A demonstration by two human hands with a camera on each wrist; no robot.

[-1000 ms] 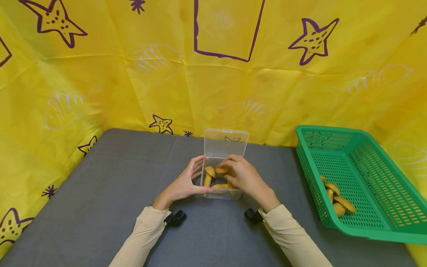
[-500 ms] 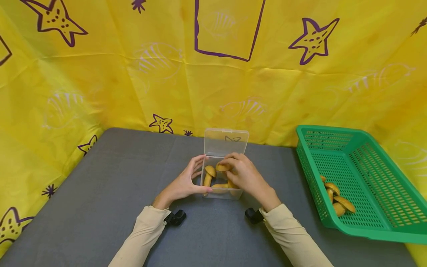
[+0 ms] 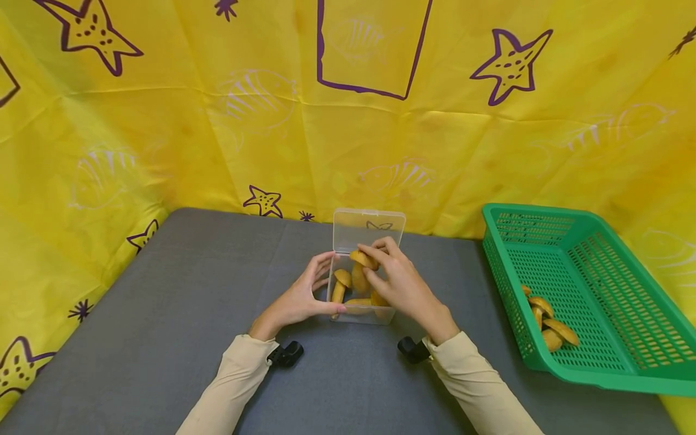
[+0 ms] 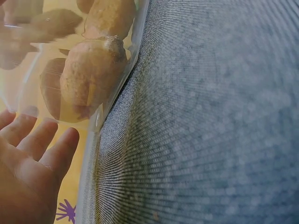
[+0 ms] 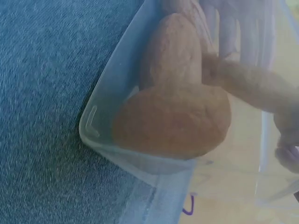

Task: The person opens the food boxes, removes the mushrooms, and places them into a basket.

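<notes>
A clear plastic box [image 3: 353, 316] stands on the table with its hinged lid [image 3: 356, 234] raised at the back. My left hand [image 3: 301, 297] holds the box at its left side, thumb at the front wall and fingers toward the back corner. With my right hand [image 3: 403, 284] I pinch a brown-capped mushroom [image 3: 363, 260] by its cap, stem down over the back of the box. Inside, another mushroom [image 3: 339, 285] lies along the left wall and one more mushroom [image 3: 357, 303] along the front. A large mushroom [image 5: 173, 123] shows through the wall in the right wrist view.
To the right, a green perforated basket [image 3: 592, 380] holds several mushrooms [image 3: 554, 332] in its near left corner. Grey cloth [image 3: 217, 266] covers the table. A yellow patterned curtain [image 3: 435, 145] hangs close behind the box.
My right hand has lifted and moved slightly back, raising the mushroom from low in the box so its stem now shows. The left hand has stayed on the box.
</notes>
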